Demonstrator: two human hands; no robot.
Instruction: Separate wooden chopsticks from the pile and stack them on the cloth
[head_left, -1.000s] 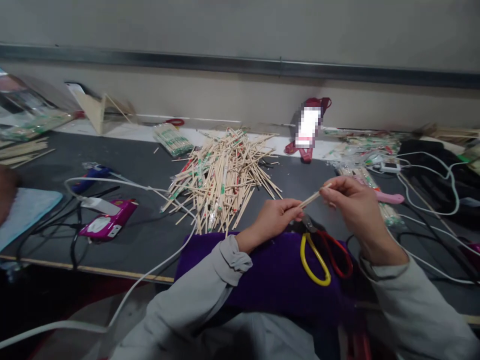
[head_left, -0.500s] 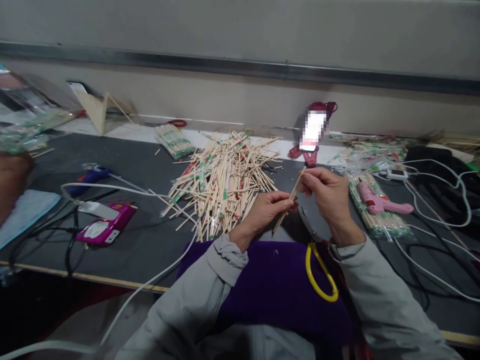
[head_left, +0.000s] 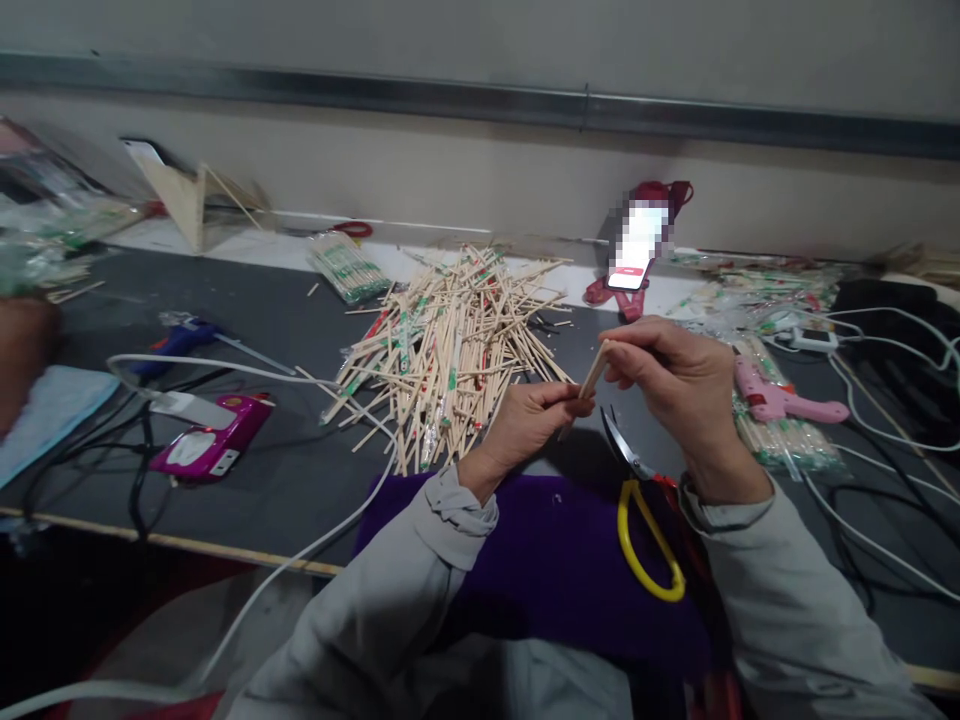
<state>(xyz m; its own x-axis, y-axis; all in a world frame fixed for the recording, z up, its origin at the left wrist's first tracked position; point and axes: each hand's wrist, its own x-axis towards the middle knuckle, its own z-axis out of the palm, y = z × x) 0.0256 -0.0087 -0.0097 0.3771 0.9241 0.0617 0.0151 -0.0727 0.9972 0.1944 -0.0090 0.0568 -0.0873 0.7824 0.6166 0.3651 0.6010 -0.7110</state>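
A few thin wooden chopsticks (head_left: 595, 370) slant up between my hands, bunched together. My left hand (head_left: 529, 425) pinches their lower part between thumb and fingers. The thumb and fingertips of my right hand (head_left: 679, 390) close on their upper end. Left of my hands lies a loose heap of wooden chopsticks (head_left: 450, 350), some in green- or red-printed wrappers. Below my right hand lie scissors (head_left: 625, 530) with a yellow handle and open blades, partly over the purple cloth (head_left: 547, 560) in front of me.
A pink glue gun (head_left: 784, 402) rests on packed chopsticks at right, among white cables. At left are a blue glue gun (head_left: 176, 345), a magenta power strip (head_left: 214, 440) and another person's hand (head_left: 26, 350). A lit phone (head_left: 637, 250) leans at the back wall.
My right hand has shifted slightly right and turned at the upper end of the chopsticks. My left hand keeps its pinch nearly in place. The view has shifted a little.
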